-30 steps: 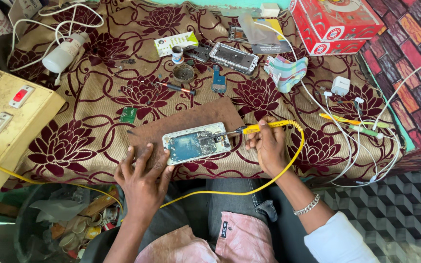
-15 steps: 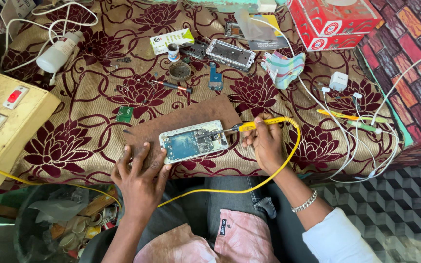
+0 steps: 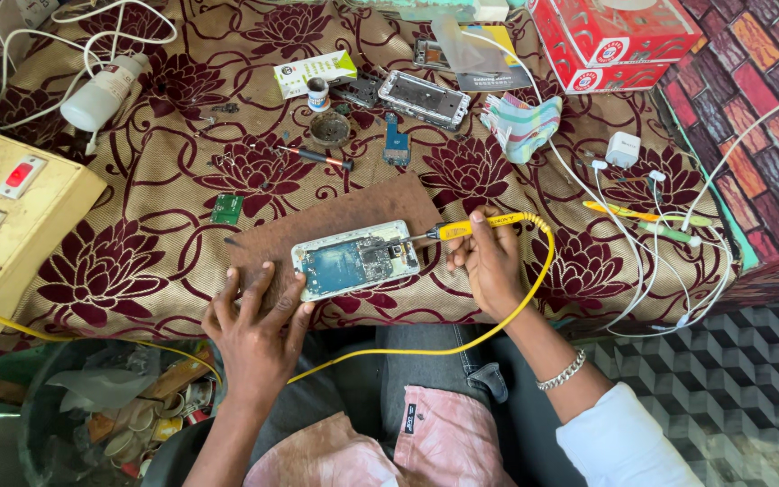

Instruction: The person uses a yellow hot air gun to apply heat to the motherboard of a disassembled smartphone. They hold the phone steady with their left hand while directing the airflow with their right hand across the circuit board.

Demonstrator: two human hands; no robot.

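1. While the person sits at the edge of the counter (image 3: 137, 271), the left hand (image 3: 254, 329) lies flat with its fingers (image 3: 292, 290) spread wide, gripping nothing and pressing down on the brown board (image 3: 335, 216) at the near left corner of the opened phone (image 3: 355, 259).
2. That phone lies face down on the board, back cover off, its blue circuit board showing, just in front of both hands.
3. To its right, the right hand (image 3: 489, 261) has its fingers closed around the yellow handle of a soldering iron (image 3: 466, 227), held like a pen; the metal tip reaches the phone's right end, though I cannot tell whether it touches.
4. From the handle a yellow cable (image 3: 534, 289) loops down over the lap and off to the left.
5. By the look of it, the step in hand is working a spot at the phone's right end with the iron; the next move calls for a steady tip on one small point, with the left hand keeping the phone from sliding.
6. Farther out on the flowered cloth lie a small green chip board (image 3: 225, 208), a screwdriver (image 3: 317, 158) and a round tin (image 3: 329, 129).
7. Beyond those sit a second phone frame (image 3: 424, 97), a white bottle (image 3: 101, 93) and a red box (image 3: 606, 36), with white cables (image 3: 669, 234) at the right and a switch box (image 3: 6, 234) at the left.
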